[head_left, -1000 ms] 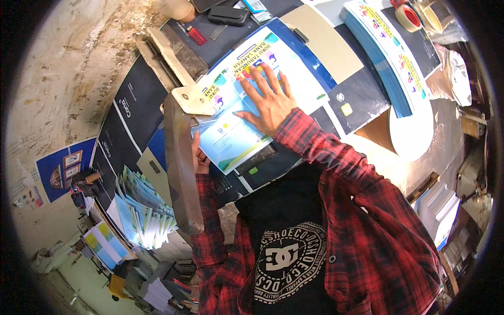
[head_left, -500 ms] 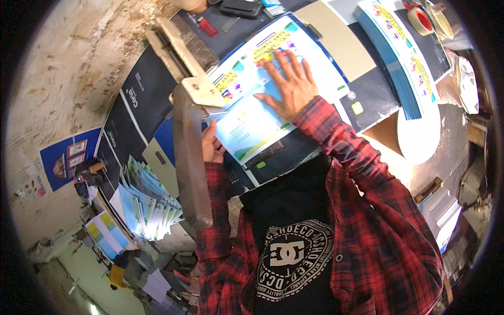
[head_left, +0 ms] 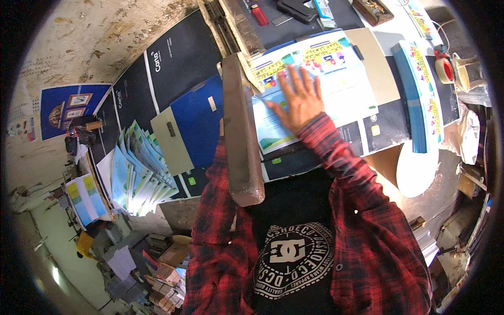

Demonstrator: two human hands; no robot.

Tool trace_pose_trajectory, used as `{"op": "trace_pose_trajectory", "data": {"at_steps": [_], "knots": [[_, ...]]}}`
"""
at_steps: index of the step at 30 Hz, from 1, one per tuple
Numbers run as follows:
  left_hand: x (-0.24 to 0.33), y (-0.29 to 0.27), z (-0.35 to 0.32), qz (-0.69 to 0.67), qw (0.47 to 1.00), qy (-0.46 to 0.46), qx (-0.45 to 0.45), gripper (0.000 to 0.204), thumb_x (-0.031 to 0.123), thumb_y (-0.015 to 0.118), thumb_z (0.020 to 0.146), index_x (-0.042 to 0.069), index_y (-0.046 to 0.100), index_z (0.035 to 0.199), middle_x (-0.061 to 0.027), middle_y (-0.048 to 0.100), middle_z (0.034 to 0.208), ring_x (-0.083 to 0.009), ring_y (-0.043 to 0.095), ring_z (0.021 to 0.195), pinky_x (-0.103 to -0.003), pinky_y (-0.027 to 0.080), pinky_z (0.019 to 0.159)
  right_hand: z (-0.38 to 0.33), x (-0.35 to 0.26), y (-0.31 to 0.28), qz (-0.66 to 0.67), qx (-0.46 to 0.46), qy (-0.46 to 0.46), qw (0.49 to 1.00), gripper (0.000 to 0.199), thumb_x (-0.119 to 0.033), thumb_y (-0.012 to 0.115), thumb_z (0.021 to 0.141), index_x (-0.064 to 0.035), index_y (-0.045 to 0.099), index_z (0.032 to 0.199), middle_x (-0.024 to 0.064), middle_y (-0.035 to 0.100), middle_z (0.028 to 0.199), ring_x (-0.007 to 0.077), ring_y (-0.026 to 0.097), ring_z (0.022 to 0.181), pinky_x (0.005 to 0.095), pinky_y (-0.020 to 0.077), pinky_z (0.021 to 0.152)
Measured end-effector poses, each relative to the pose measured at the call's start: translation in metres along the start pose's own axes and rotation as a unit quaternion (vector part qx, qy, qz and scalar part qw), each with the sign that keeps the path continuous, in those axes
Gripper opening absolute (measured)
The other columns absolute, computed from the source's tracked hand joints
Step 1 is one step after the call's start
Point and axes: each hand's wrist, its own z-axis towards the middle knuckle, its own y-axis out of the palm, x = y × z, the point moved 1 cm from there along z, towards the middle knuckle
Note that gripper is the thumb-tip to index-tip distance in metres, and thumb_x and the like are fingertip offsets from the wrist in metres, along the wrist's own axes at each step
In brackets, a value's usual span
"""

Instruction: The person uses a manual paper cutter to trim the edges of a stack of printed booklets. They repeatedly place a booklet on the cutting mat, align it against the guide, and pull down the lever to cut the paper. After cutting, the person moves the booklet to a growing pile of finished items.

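On the far left, a fan of printed sheets [head_left: 139,176] lies spread on a low stand, and beside it sits a smaller stack of yellow and blue sheets [head_left: 84,197]. Next comes a big blue board [head_left: 197,123] lying on dark posters.

In the middle is the long brown cutter arm [head_left: 240,131]. It is a thick, worn bar that points down toward the person. The left hand [head_left: 222,127] is mostly hidden behind this bar (only a small bit peeks out at its left edge), so I cannot tell how it grips.

Just right of the bar lies the colourful printed sheet [head_left: 336,89], flat on the cutting table [head_left: 294,160]. Its left edge runs right along the bar. The right hand [head_left: 299,100] lies flat on the sheet with fingers spread wide, pressing down and holding nothing. A red checked sleeve comes up to it from below.

Further right, a tall stack of blue-edged sheets [head_left: 420,100] stands near the table's edge, well apart from the hand. Beside it is a roll of red tape [head_left: 446,69]. At the top, a small brown tray [head_left: 374,10] holds little bits I cannot make out.

There is bare table between the sheet and the tall stack. The table's right edge drops off by a round white shape [head_left: 417,170].
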Motion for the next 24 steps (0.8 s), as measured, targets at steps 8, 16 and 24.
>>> {"op": "trace_pose_trajectory", "data": {"at_steps": [8,16,24], "knots": [[-0.029,-0.008,0.039,0.057,0.998,0.025,-0.028,0.041,0.032,0.072,0.09,0.005,0.06,0.117,-0.0077,0.071,0.101,-0.017,0.07,0.084,-0.03,0.058,0.067,-0.002,0.006,-0.003,0.005,-0.009,0.002,1.0,0.071,-0.054,0.062,0.088,-0.0104,0.049,0.142,0.0177,0.038,0.152,0.036,0.031,0.144,0.0581,0.0197,0.116],[-0.012,-0.01,0.016,0.23,0.969,0.088,0.019,0.028,0.022,0.065,0.094,-0.006,0.071,0.095,-0.0082,0.072,0.083,-0.012,0.065,0.072,-0.027,0.053,0.061,0.075,0.108,-0.05,-0.002,0.085,-0.08,0.993,0.037,-0.023,0.067,0.087,-0.0102,0.066,0.121,0.0183,0.065,0.123,0.0339,0.063,0.109,0.0455,0.0537,0.089],[-0.04,-0.044,0.023,0.111,0.991,0.074,0.006,0.017,0.01,0.065,0.093,-0.005,0.071,0.097,-0.0049,0.072,0.087,-0.0092,0.064,0.069,-0.024,0.053,0.06,0.163,0.146,-0.032,0.048,-0.179,-0.178,0.966,0.037,-0.007,0.056,0.089,-0.0119,0.066,0.124,0.0174,0.07,0.112,0.0376,0.067,0.1,0.0408,0.0528,0.094]]}}
